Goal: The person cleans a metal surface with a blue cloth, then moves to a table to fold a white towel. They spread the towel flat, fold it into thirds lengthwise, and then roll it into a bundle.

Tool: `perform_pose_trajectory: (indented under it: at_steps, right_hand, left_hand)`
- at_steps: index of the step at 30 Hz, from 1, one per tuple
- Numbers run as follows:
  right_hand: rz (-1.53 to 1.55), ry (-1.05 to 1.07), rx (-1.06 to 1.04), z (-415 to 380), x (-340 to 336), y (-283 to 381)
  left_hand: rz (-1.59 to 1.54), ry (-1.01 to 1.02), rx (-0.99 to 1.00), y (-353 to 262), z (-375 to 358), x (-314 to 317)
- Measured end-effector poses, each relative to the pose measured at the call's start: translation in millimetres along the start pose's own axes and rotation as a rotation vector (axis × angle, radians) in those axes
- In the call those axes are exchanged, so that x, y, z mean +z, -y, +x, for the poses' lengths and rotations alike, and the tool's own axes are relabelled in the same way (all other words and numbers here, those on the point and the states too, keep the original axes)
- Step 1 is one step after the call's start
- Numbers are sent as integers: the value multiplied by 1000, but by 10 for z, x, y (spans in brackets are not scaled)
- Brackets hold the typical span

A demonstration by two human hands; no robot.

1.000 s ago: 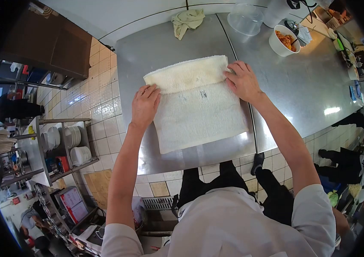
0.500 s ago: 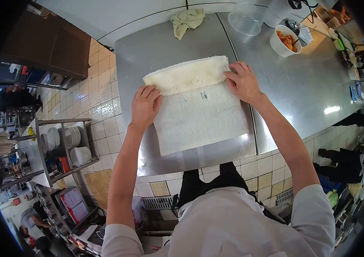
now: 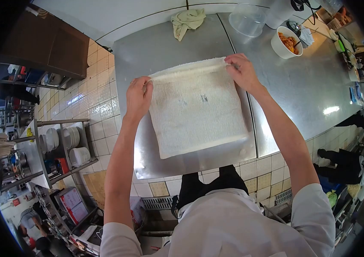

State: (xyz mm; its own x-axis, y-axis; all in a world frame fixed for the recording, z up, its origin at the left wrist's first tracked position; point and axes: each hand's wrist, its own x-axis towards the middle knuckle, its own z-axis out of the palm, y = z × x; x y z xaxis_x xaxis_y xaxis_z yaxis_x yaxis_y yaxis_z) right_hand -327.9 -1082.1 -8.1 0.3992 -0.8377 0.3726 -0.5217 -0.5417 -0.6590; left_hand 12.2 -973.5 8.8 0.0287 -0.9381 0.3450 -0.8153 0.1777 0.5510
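Observation:
A whitish cloth (image 3: 199,113) with small dark marks near its middle lies on the steel table (image 3: 182,167). My left hand (image 3: 139,96) pinches the cloth's far left corner. At the far right corner, my right hand (image 3: 242,73) holds the edge between thumb and fingers. The far edge between my hands is slightly raised, with a narrow folded band along it.
A crumpled greenish cloth (image 3: 188,23) lies by the wall. At the back right are a clear plastic container (image 3: 248,21) and a white bowl (image 3: 281,48) of orange-red food. Plates (image 3: 79,156) stand on a left rack; people are at both sides.
The wide folded strip at the cloth's far side has narrowed to a thin band. My left hand has moved up and slightly left, my right hand slightly up, both with the cloth's corners.

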Motion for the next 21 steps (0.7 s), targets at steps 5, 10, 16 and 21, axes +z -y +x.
perform_pose_trajectory:
  at_steps: [5, 10, 16, 21]
  right_hand:
    - [190, -35, 283, 157, -111, 97]
    - [221, -64, 188, 266, -607, 608]
    - [411, -119, 112, 287, -1025, 1128]
    - [387, -77, 53, 405, -1141, 1205]
  left_hand:
    - [22, 63, -294, -152, 186, -259]
    - [-334, 20, -362, -532, 324, -793]
    - [-594, -49, -279, -877, 297, -1244]
    - [-583, 5, -277, -876, 388, -1473]
